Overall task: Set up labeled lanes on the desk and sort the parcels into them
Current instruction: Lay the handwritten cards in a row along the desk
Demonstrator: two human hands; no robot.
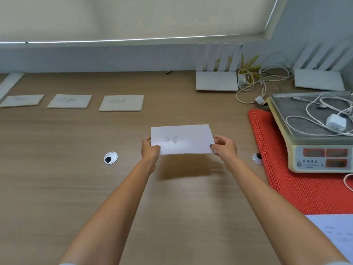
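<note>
three label cards already lie in a row along the far left of the desk: the leftmost card, the second card just beside it, and the third card, each with faint handwriting too blurred to read. the gaps between them look fairly even, and that is where the first risk lies: a fourth card set too close to the third, or skewed, would leave lanes that run into each other once parcels go down.

toward the middle, a round cable grommet sits in the desk surface. just right of it the left hand pinches the lower left corner of a white label sheet, thumb on its face. the sheet is held up off the desk, tilted toward the camera, with two handwritten characters on it (i cannot read them with any confidence). the right hand grips the lower right corner in the same way. held only by its lower corners, a thin sheet could flop or crease, and it could slide when released.

further right, a router with trailing cables, a red mesh mat and a scale carrying a charger crowd the desk. my guess is that a lane placed on that side would be cramped, and a parcel could snag a cable. no parcels are in view, so sorting has not begun.
</note>
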